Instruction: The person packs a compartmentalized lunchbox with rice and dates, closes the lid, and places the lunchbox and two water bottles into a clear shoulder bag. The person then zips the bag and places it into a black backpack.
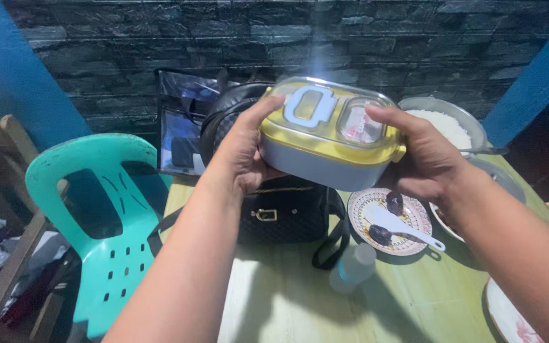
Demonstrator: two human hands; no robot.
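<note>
Lunchbox, yellow-lidded and grey-bodied, sits lifted above the black bag on the green table, tipped toward the wearer so its clear lid windows show. Left hand clasps its left end, right hand its right end, both curled firmly round it, thumbs on the lid. A patterned plate lies just below.
</note>
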